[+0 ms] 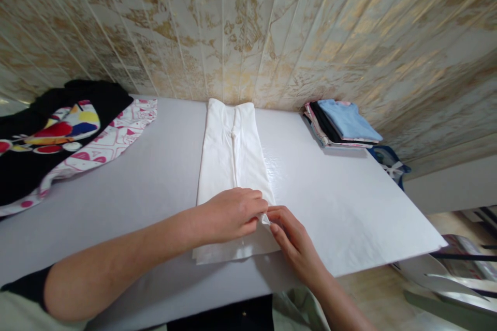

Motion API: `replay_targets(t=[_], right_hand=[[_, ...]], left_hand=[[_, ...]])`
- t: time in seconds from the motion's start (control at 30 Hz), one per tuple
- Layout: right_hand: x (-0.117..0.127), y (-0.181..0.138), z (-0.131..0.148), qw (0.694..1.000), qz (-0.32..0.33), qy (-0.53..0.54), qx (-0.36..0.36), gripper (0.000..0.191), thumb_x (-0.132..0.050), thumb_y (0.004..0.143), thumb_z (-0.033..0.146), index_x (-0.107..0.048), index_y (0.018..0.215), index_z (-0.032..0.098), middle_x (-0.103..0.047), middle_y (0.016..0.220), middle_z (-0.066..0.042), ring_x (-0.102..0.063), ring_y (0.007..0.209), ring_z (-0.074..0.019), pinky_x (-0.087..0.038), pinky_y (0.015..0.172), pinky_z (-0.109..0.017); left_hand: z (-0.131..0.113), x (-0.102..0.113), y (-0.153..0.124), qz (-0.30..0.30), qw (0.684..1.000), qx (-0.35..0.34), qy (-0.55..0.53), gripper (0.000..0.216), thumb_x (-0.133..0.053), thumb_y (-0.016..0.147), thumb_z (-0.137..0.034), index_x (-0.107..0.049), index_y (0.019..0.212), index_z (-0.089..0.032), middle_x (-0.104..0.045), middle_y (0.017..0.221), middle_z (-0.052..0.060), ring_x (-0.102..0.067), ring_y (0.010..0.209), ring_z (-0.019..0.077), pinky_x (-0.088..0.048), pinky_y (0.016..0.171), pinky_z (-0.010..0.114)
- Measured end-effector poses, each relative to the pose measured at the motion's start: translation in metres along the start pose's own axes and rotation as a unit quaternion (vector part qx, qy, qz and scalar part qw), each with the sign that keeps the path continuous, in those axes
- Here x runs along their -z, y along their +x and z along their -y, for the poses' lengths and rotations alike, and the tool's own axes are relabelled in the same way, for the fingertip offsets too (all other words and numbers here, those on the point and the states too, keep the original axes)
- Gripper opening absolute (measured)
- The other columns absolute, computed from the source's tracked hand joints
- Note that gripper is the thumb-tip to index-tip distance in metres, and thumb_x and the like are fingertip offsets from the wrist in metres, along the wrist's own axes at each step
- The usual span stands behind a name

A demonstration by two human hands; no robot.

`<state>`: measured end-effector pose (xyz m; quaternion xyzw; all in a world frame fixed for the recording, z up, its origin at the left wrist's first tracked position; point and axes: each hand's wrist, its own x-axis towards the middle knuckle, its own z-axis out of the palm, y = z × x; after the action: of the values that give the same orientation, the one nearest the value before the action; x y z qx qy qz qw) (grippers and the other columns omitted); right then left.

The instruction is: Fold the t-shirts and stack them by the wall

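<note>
Left hand (pixel 229 214) and right hand (pixel 291 238) pinch white folded garment (pixel 229 150).

The white cloth (pixel 229 160) is folded into a long, thin strip. It lies flat in the middle of the gray table (pixel 349 207), one short end at the far side and the other close to the near edge. A fold line runs down its middle

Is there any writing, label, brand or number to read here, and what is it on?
None can be read.
The black garment shows only coloured shapes.
The pink-patterned cloth has drawings too small to make out.
The white garment, pinched by the left hand and the right hand, is plain.
</note>
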<state>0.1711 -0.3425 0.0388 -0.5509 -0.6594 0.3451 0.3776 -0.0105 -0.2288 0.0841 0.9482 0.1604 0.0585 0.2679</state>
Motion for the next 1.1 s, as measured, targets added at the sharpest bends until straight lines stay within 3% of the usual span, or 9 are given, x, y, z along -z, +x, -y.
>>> replay_targets(t=[0.53, 0.63, 0.77, 0.83, 0.93, 1.0, 1.1], right_hand=[[-0.004, 0.003, 0.0, 1.0, -0.002, -0.023, 0.0, 0.017, -0.046, 0.097, 0.03, -0.061, 0.094, 0.023, -0.063, 0.105, -0.006, -0.059, 0.1, -0.0191, -0.047, 0.087, -0.032], [-0.004, 0.001, 0.002, 0.999, 0.013, -0.041, 0.007, 0.016, -0.047, 0.097, 0.028, -0.062, 0.095, 0.024, -0.063, 0.107, -0.006, -0.059, 0.102, -0.0195, -0.047, 0.089, -0.034], [0.008, 0.003, 0.009, 0.994, 0.076, -0.082, 0.019, 0.013, -0.05, 0.095, 0.028, -0.063, 0.096, 0.025, -0.062, 0.11, -0.006, -0.059, 0.104, -0.0203, -0.047, 0.092, -0.036], [0.018, 0.012, 0.011, 0.992, 0.084, -0.098, 0.017, 0.017, -0.047, 0.097, 0.029, -0.064, 0.097, 0.025, -0.063, 0.109, -0.006, -0.06, 0.102, -0.0196, -0.048, 0.09, -0.035], [0.029, 0.041, 0.007, 0.986, 0.038, -0.158, 0.038, 0.021, -0.043, 0.098, 0.03, -0.063, 0.104, 0.024, -0.062, 0.112, -0.008, -0.059, 0.106, -0.0203, -0.048, 0.092, -0.037], [0.029, 0.07, 0.001, 0.972, 0.007, -0.225, 0.061, 0.024, -0.045, 0.097, 0.03, -0.061, 0.113, 0.023, -0.059, 0.12, -0.01, -0.056, 0.113, -0.0224, -0.045, 0.098, -0.041], [0.013, 0.119, -0.011, 0.943, -0.004, -0.326, 0.066, 0.037, -0.046, 0.096, 0.032, -0.054, 0.13, 0.022, -0.05, 0.137, -0.013, -0.047, 0.126, -0.0256, -0.04, 0.104, -0.045]], left_hand=[[-0.004, 0.0, -0.001, 0.018, 0.999, 0.03, -0.007, 0.008, -0.051, 0.083, -0.014, -0.056, 0.087, -0.021, -0.063, 0.086, 0.001, -0.06, 0.08, 0.018, -0.044, 0.071, 0.029], [-0.008, 0.004, -0.003, 0.049, 0.998, 0.047, -0.018, 0.008, -0.052, 0.081, -0.014, -0.057, 0.083, -0.02, -0.064, 0.085, 0.001, -0.061, 0.078, 0.0178, -0.043, 0.068, 0.028], [-0.008, 0.009, -0.005, 0.105, 0.99, 0.056, -0.077, 0.01, -0.057, 0.084, -0.026, -0.062, 0.078, -0.02, -0.067, 0.082, 0.001, -0.062, 0.074, 0.0168, -0.043, 0.065, 0.026], [0.0, 0.011, -0.003, 0.073, 0.991, 0.054, -0.095, 0.016, -0.053, 0.088, -0.029, -0.065, 0.083, -0.021, -0.069, 0.085, 0.001, -0.064, 0.078, 0.0165, -0.045, 0.069, 0.027], [0.027, 0.009, 0.005, -0.077, 0.991, 0.108, -0.022, 0.023, -0.045, 0.094, -0.028, -0.065, 0.104, -0.021, -0.069, 0.106, 0.005, -0.063, 0.097, 0.0194, -0.046, 0.088, 0.033], [0.052, 0.005, 0.009, -0.169, 0.964, 0.189, 0.078, 0.032, -0.044, 0.095, -0.031, -0.059, 0.121, -0.019, -0.061, 0.128, 0.01, -0.054, 0.119, 0.0241, -0.037, 0.104, 0.042], [0.087, -0.004, 0.009, -0.182, 0.919, 0.309, 0.165, 0.051, -0.041, 0.096, -0.044, -0.046, 0.139, -0.018, -0.038, 0.152, 0.016, -0.031, 0.141, 0.0314, -0.021, 0.114, 0.054]])
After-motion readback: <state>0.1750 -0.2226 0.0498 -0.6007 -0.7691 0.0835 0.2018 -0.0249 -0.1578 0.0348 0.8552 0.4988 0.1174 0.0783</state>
